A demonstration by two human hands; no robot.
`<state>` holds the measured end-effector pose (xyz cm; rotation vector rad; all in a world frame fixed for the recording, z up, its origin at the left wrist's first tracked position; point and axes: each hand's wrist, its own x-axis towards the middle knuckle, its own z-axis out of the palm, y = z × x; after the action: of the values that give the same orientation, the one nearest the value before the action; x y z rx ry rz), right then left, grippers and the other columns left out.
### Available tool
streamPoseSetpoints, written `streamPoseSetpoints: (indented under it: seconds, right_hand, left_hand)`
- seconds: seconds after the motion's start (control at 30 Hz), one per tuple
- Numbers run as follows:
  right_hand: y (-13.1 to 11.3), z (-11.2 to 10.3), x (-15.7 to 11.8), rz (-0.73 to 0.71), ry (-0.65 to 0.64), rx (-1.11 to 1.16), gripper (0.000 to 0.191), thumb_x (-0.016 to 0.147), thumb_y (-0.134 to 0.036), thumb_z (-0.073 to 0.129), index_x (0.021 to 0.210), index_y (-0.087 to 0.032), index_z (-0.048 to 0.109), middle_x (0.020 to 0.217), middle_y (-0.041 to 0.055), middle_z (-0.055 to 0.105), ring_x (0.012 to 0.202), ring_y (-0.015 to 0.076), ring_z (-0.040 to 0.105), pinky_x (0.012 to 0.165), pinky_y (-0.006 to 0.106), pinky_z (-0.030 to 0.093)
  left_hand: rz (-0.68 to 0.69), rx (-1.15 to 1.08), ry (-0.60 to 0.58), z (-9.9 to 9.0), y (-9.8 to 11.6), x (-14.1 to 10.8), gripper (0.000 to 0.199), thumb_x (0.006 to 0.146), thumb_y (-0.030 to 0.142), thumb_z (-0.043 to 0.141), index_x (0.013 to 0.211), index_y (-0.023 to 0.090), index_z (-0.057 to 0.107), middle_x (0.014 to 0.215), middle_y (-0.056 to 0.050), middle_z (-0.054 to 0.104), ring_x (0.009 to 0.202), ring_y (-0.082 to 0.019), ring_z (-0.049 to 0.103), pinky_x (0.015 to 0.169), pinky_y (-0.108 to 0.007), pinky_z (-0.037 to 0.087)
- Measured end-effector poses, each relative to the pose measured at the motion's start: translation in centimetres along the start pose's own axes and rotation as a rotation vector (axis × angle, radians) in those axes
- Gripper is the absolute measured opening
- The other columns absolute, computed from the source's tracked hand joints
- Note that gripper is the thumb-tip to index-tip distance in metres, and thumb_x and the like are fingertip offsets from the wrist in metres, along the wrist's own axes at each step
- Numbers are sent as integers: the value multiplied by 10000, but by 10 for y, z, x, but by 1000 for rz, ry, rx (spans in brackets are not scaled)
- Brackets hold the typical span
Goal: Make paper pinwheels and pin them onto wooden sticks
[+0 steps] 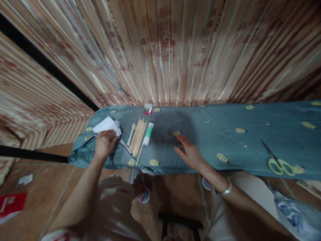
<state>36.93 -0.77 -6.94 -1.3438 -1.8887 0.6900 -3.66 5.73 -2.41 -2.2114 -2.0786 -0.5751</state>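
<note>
Paper point(106, 125) at the fingertips of our left grip point(104, 144), which we cannot tell to be pinched or loose, is, we judge, best held lightly by its edge against creasing, with sticks point(137, 139) between there and our right grip point(192, 156), fingers apart.

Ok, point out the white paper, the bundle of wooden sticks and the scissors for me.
White paper point(105, 125): head view, on the top sheet's face.
Wooden sticks point(137, 138): head view, mid-length on the bundle.
Scissors point(277, 159): head view, where blades meet handles.
</note>
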Motion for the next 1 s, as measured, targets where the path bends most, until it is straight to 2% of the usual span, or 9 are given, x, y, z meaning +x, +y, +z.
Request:
streamPoseSetpoints:
  seconds: [0.3,0.5,0.73,0.9,1.0]
  right_hand:
    - [-1,-3,3,6,-1,-9,464,921,-305,514,1376,-213,510,1411,141,589,1316,276,572,1028,488,544]
    - [-4,-4,5,5,0,-23,459,917,-297,519,1365,-196,515,1395,158,599,1292,283,591,1006,490,555]
    - [-7,-6,7,11,-14,-17,471,921,-290,500,1375,-167,502,1422,174,576,1318,286,568,998,485,559]
    - [-4,-4,7,2,-17,-32,475,921,-301,507,1380,-179,500,1396,166,597,1302,282,582,1004,485,553]
    - [-4,-3,7,2,-22,-45,471,921,-301,510,1380,-196,501,1396,159,599,1289,277,593,994,479,559]
  left_hand:
    - [-77,-54,13,6,-5,2,347,814,416,557,984,161,719,1142,-138,722,1105,-308,632,1024,-425,471]
    - [-99,-67,22,7,-4,3,331,806,407,570,979,168,720,1124,-138,726,1088,-314,634,1001,-444,482]
    - [-105,-7,0,0,6,4,332,865,355,469,962,159,720,1082,-144,737,1068,-299,643,988,-405,478]
    - [-266,160,-97,-10,20,8,381,912,285,429,1065,106,728,1080,-203,731,1023,-327,680,866,-389,496]
    - [-333,188,-108,-13,25,12,380,906,286,467,1071,75,737,1041,-229,739,981,-353,698,820,-400,495]
